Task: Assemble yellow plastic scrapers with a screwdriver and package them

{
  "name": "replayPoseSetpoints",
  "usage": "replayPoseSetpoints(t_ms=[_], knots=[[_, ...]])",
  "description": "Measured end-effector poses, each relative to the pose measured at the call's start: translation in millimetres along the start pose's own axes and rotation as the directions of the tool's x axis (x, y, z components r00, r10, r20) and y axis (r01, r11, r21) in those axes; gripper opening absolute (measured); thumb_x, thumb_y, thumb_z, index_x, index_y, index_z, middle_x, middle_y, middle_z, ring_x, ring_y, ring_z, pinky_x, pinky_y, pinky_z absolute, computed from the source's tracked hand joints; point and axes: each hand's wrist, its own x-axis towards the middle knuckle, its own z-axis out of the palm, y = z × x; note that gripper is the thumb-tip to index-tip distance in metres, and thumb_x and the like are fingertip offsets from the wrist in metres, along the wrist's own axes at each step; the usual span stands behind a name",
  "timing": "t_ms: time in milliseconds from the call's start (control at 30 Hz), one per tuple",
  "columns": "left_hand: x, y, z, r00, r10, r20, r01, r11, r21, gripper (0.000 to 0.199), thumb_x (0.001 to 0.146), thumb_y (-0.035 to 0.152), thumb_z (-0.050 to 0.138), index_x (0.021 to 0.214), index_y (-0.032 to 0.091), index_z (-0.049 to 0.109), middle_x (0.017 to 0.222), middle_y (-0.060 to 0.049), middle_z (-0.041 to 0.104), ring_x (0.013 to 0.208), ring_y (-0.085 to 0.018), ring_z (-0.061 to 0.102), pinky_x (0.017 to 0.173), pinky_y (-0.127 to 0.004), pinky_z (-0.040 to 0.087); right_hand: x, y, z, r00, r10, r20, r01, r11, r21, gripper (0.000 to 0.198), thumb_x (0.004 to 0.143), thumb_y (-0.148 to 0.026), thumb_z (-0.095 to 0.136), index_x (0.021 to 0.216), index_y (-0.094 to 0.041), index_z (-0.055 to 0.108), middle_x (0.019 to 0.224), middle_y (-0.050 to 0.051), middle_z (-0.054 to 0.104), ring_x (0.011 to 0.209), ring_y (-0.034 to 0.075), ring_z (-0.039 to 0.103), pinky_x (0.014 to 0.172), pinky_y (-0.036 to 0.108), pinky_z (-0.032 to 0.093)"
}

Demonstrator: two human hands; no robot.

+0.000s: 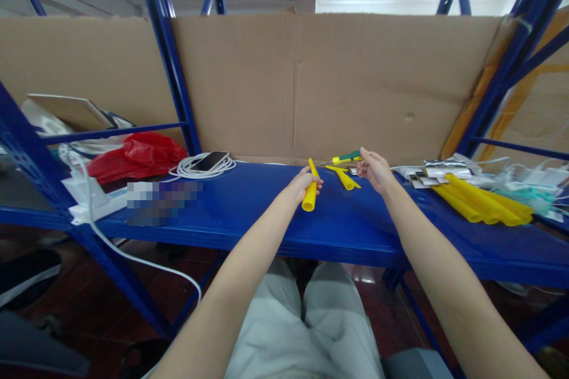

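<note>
My left hand (303, 182) is wrapped round a yellow tapered tube (310, 196), whose wide open end points toward me. In my right hand (372, 169) is a screwdriver (347, 157) with a green and yellow handle, gripped at the handle's end. Its thin shaft points left and reaches the upper part of the tube; whether the tip touches it or goes in, I cannot tell. Between my hands, more yellow tube pieces (344, 179) lie on the blue shelf (262, 213), below the screwdriver.
Several yellow tubes (482, 201) lie at the right beside silvery packets (447, 169) and clear plastic bags (537, 183). Leftward are a coiled white cable (191, 167), a phone (212, 161), a red plastic bag (137, 157) and a white power strip (104, 204). Cardboard (240, 89) closes off the back.
</note>
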Motion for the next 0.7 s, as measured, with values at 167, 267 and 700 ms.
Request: replayPoseSetpoints(t_ms=[167,267,700], knots=[[0.1,-0.3,0.0,1.0,0.005,0.008,-0.005,1.0,0.01,0.071,0.079,-0.003,0.043,0.141,0.027,0.022,0.079,-0.003,0.065,0.043,-0.007,0.048,0.043,-0.018,0.039,-0.5,-0.3,1.4,0.998,0.027,-0.062,-0.028,0.999,-0.02,0.037,0.072,-0.047,0.07,0.068,-0.02,0.046,0.05,-0.001,0.059,0.035,0.007,0.048,0.034,0.016,0.035],[1.0,-0.6,-0.5,1.0,0.005,0.011,-0.006,1.0,0.013,0.071,0.08,-0.002,0.044,0.14,0.027,0.023,0.076,-0.001,0.064,0.043,-0.007,0.049,0.044,-0.018,0.04,-1.5,-1.5,2.8,0.997,0.034,-0.072,-0.036,0.999,-0.03,0.036,0.074,-0.048,0.068,0.069,-0.02,0.047,0.049,-0.001,0.059,0.034,0.007,0.048,0.034,0.016,0.034],[0.4,0.7,0.0,1.0,0.008,-0.005,-0.007,1.0,0.003,0.066,0.081,-0.002,0.041,0.139,0.025,0.024,0.069,0.0,0.06,0.042,-0.007,0.048,0.043,-0.017,0.037,-1.8,-2.3,2.1,0.999,0.019,0.039,-0.019,1.0,0.012,0.025,0.079,-0.04,0.066,0.079,-0.02,0.05,0.065,0.0,0.068,0.042,0.006,0.054,0.041,0.016,0.042]])
